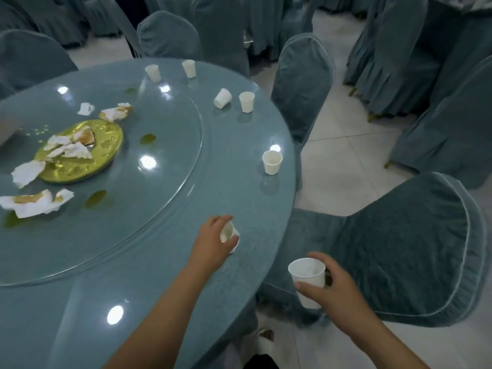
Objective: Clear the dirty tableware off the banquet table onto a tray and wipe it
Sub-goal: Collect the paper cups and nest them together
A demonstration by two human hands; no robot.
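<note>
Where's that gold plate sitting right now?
In the head view, the gold plate lies on the glass turntable at the left of the round table. Torn napkins lie on and around it, and a green spill is just to its right.

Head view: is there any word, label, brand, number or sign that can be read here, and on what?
None readable.
Plain white, no print shows: the near cup in the right hand, the tilted cup in the left hand, the other cups on the table.
On the gold plate: raised marks, too blurred to tell whether they are lettering.
</note>
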